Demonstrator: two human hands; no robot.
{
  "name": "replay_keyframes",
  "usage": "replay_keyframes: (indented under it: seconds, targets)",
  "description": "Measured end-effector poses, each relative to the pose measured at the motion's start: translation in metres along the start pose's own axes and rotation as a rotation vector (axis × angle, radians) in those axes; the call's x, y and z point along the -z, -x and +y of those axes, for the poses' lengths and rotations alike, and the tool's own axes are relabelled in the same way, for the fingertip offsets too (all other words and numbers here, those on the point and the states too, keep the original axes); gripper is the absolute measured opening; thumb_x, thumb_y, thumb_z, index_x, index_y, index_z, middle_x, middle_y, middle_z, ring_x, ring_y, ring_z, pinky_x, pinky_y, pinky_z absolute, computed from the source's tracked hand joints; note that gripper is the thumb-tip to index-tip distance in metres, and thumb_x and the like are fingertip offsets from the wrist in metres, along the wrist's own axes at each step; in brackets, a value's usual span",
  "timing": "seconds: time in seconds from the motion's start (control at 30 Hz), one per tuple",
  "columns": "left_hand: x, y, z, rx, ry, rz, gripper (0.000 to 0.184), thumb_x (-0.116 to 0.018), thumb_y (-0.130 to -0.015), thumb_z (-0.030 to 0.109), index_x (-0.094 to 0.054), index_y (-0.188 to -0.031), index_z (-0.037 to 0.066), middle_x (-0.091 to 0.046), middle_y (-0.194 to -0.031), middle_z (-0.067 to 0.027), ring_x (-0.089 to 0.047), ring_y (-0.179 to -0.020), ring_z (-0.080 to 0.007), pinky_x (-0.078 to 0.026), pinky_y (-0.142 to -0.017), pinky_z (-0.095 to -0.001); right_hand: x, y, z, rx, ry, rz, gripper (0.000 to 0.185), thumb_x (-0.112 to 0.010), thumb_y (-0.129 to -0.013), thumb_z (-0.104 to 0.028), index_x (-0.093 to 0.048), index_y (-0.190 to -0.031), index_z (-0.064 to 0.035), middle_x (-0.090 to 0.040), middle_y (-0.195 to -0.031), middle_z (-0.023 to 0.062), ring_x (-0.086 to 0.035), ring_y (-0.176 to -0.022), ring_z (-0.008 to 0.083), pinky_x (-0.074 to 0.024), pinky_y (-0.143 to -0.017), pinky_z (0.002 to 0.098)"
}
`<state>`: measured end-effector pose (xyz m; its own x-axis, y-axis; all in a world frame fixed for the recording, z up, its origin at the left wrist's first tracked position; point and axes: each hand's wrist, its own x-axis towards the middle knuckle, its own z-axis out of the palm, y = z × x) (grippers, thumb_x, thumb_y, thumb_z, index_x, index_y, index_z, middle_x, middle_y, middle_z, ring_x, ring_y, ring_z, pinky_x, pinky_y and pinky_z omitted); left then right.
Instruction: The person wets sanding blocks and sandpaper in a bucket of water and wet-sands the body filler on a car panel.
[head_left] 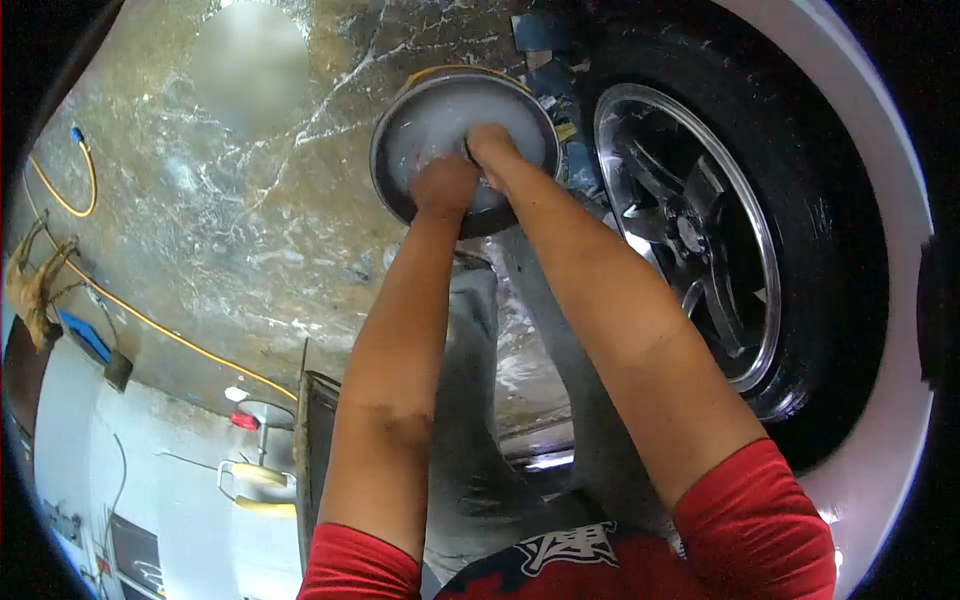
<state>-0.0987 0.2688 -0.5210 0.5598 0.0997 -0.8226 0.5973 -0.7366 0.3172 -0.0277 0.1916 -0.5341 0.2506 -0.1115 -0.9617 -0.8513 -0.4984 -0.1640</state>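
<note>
A round bucket (381, 150) of cloudy, greyish water (450, 105) stands on the floor in front of me, and both my hands are down inside it. My left hand (443, 183) is low in the water, smeared, its fingers hidden. Beside it, touching or nearly so, my right hand (490, 148) is closed with its fingers curled. A small dark edge shows between the two hands, too little to name. To the right of the bucket is a car wheel (690, 230) with a shiny multi-spoke rim and a wet black tire (810, 220).
Wet, cracked concrete floor (290, 210) spreads to the left. A yellow hose (160, 325) runs across it near what looks like a tan dog (38, 285). Pale car bodywork (905, 180) curves around the tire. Blue scraps (582, 165) lie between bucket and wheel.
</note>
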Motion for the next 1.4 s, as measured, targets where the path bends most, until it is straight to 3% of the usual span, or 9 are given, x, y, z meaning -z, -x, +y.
replay_keyframes:
  seconds: [0.13,0.23,0.4,0.6,0.7,0.83,1.07,1.2,1.4]
  targets:
    - [0.024,-0.008,-0.013,-0.266,-0.326,-0.327,0.043,-0.051,-0.098,0.025,-0.060,-0.129,-0.003,-0.062,-0.131,-0.0278,-0.062,-0.119,-0.0439,-0.048,-0.100,-0.0523,0.003,-0.002,0.016,0.120,0.028,0.064,0.034,-0.049,-0.098,-0.025,-0.067,-0.114,-0.0004,-0.068,-0.108,0.0184,-0.063,-0.096,0.0286,-0.0494,-0.081,0.0466]
    - [0.056,0.070,0.017,-0.124,0.466,0.431,0.036,-0.048,-0.102,0.016,-0.059,-0.133,0.001,-0.070,-0.116,-0.0261,-0.072,-0.096,-0.0351,-0.056,-0.085,-0.0470,0.019,0.085,-0.004,0.185,-0.229,0.061,0.038,-0.055,-0.099,-0.034,-0.063,-0.117,-0.0013,-0.068,-0.109,0.0164,-0.066,-0.097,0.0270,-0.0520,-0.083,0.0435]
    - [0.177,0.255,0.098,-0.159,1.321,-0.011,0.043,-0.054,-0.104,0.028,-0.054,-0.134,-0.003,-0.070,-0.110,-0.0138,-0.070,-0.090,-0.0214,-0.057,-0.075,-0.0335,0.109,0.297,-0.043,0.262,-0.795,-0.489,0.045,-0.054,-0.103,-0.047,-0.060,-0.127,-0.0098,-0.066,-0.121,0.0052,-0.063,-0.109,0.0176,-0.0521,-0.087,0.0335]
    - [0.247,0.425,0.203,-0.409,1.475,-0.493,0.041,-0.057,-0.103,0.026,-0.053,-0.136,0.002,-0.067,-0.115,-0.0099,-0.067,-0.094,-0.0205,-0.057,-0.076,-0.0334,0.263,0.544,-0.050,0.632,-0.393,-0.802,0.074,-0.076,-0.092,-0.022,-0.041,-0.154,-0.0058,-0.056,-0.143,0.0075,-0.053,-0.129,0.0179,-0.0422,-0.108,0.0338]
    - [0.273,0.464,0.249,-0.547,1.387,-0.635,0.041,-0.061,-0.103,0.030,-0.055,-0.134,0.004,-0.067,-0.117,-0.0092,-0.066,-0.101,-0.0195,-0.056,-0.082,-0.0341,0.307,0.635,-0.066,0.710,-0.024,-0.423,0.057,-0.063,-0.100,-0.019,-0.044,-0.151,-0.0022,-0.057,-0.144,0.0098,-0.054,-0.131,0.0190,-0.0395,-0.111,0.0344]
    - [0.279,0.470,0.271,-0.697,0.914,-0.270,0.038,-0.066,-0.099,0.029,-0.063,-0.123,0.000,-0.070,-0.111,-0.0092,-0.066,-0.103,-0.0171,-0.052,-0.090,-0.0323,0.344,0.733,-0.096,0.960,0.702,0.025,0.050,-0.055,-0.097,-0.012,-0.049,-0.145,0.0011,-0.055,-0.146,0.0182,-0.052,-0.135,0.0291,-0.0381,-0.114,0.0394]
    - [0.291,0.474,0.110,-0.373,0.591,0.135,0.045,-0.059,-0.100,0.033,-0.064,-0.126,-0.003,-0.069,-0.122,-0.0178,-0.066,-0.113,-0.0287,-0.049,-0.100,-0.0375,0.393,0.741,-0.091,1.061,1.834,0.501,0.046,-0.046,-0.095,-0.015,-0.053,-0.130,0.0131,-0.053,-0.139,0.0313,-0.051,-0.133,0.0398,-0.0350,-0.116,0.0491]
    - [0.250,0.491,-0.060,0.090,0.892,0.249,0.050,-0.055,-0.102,0.039,-0.055,-0.137,0.003,-0.064,-0.127,-0.0149,-0.059,-0.118,-0.0241,-0.046,-0.099,-0.0362,0.371,0.680,-0.083,1.095,1.627,0.554,0.047,-0.045,-0.093,-0.013,-0.053,-0.129,0.0149,-0.053,-0.137,0.0340,-0.050,-0.133,0.0418,-0.0349,-0.116,0.0482]
    - [0.215,0.536,-0.126,0.417,1.310,0.269,0.037,-0.057,-0.102,0.038,-0.058,-0.125,0.009,-0.064,-0.109,-0.0027,-0.060,-0.096,-0.0134,-0.048,-0.078,-0.0320,0.312,0.594,-0.122,0.886,1.367,0.546,0.036,-0.047,-0.087,-0.011,-0.060,-0.113,0.0106,-0.061,-0.117,0.0293,-0.058,-0.115,0.0419,-0.0433,-0.103,0.0504]
